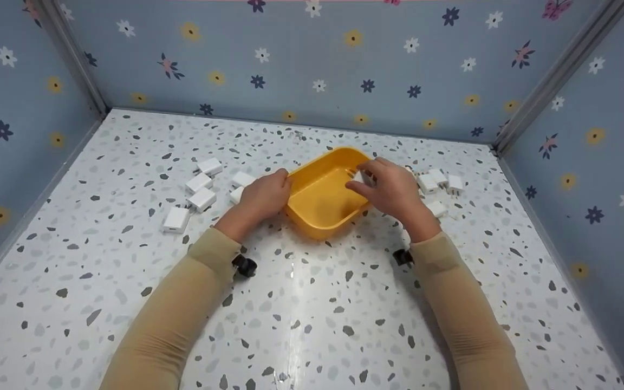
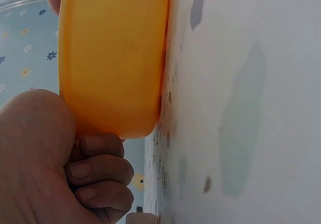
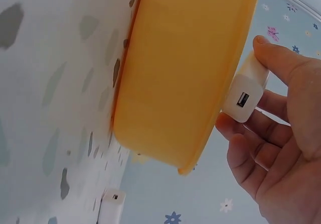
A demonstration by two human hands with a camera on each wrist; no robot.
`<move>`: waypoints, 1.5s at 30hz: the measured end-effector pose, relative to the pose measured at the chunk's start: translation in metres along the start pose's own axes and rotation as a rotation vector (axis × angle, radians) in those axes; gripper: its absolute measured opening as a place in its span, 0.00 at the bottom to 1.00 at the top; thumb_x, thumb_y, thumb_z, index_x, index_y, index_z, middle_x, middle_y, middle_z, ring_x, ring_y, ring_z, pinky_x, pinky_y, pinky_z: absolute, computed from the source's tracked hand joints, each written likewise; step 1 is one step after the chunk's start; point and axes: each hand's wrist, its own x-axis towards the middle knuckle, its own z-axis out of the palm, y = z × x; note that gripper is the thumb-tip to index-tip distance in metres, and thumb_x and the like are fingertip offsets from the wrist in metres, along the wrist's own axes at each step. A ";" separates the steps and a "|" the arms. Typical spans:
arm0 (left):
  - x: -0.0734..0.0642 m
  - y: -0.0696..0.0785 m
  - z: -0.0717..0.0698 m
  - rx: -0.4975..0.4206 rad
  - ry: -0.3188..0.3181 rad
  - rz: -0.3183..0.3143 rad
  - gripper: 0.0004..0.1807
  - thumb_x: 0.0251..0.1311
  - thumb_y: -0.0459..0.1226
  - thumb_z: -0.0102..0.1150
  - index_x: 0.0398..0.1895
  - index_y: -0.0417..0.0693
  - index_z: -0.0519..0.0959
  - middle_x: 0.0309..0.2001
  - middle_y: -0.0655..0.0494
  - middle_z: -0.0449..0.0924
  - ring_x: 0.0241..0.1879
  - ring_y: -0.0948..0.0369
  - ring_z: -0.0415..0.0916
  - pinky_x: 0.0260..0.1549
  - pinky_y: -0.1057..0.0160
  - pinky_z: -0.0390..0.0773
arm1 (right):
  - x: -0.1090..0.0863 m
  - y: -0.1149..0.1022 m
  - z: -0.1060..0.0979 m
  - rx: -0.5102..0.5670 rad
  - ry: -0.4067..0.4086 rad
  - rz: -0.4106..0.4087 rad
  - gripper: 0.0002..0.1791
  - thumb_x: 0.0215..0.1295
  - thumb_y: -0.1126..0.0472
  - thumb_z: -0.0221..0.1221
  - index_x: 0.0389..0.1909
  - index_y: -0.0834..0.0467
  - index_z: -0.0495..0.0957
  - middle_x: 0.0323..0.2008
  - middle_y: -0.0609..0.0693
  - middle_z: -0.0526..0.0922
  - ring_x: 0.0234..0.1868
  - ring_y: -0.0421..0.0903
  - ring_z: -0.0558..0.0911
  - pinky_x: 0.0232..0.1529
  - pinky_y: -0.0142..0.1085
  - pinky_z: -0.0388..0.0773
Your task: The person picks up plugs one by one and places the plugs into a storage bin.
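Note:
A yellow plastic tub point(image 1: 320, 203) sits on the speckled table, its visible floor bare. My left hand point(image 1: 265, 196) grips the tub's left end by the rim, with the fingers curled under it in the left wrist view. Between thumb and fingers, my right hand point(image 1: 396, 188) pinches a white USB charger point(image 3: 246, 94) at the tub's right rim. The charger's port faces the wrist camera, and its prongs point in over the tub in the head view.
Several white chargers point(image 1: 202, 199) lie left of the tub, two of them point(image 1: 242, 179) close by my left hand. More chargers point(image 1: 454, 184) are grouped on the right, some partly hidden behind my right hand. Flowered blue panels point(image 1: 317, 65) enclose the back and sides.

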 end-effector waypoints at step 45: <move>0.001 0.000 0.001 0.008 0.020 0.010 0.22 0.88 0.49 0.34 0.63 0.45 0.74 0.45 0.43 0.80 0.45 0.45 0.78 0.50 0.42 0.78 | 0.014 -0.034 0.037 0.094 -0.418 0.201 0.25 0.68 0.40 0.76 0.54 0.54 0.89 0.43 0.47 0.89 0.35 0.49 0.85 0.41 0.42 0.84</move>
